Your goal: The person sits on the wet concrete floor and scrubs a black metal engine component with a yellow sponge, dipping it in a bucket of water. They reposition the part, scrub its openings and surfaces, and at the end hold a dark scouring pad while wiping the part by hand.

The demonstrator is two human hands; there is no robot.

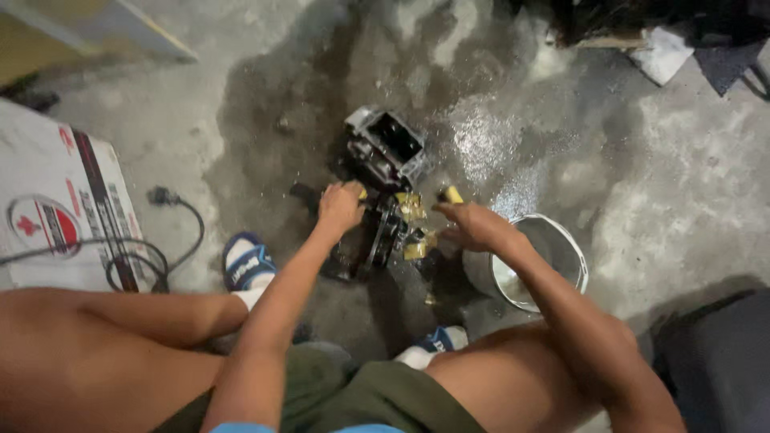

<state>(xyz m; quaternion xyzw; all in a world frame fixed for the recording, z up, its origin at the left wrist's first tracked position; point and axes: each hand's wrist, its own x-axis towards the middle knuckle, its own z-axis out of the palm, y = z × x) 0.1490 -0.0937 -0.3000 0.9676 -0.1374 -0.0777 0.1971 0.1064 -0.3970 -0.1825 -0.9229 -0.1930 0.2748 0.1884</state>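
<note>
Head view, from my left: a cardboard box [56,200] and a black cable [172,232] lie on the wet concrete; my left hand [340,207] is curled over the dark engine part [383,188] between my feet; my right hand [472,226] pinches a yellow-handled tool [451,195]; a metal bucket [561,252] stands beside it; that part looks heavy, stiff, oily-slick, so I'd grip its cast edges.

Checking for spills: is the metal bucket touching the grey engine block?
Apart. The head view shows wet concrete floor between the metal bucket and the grey engine block.
</note>
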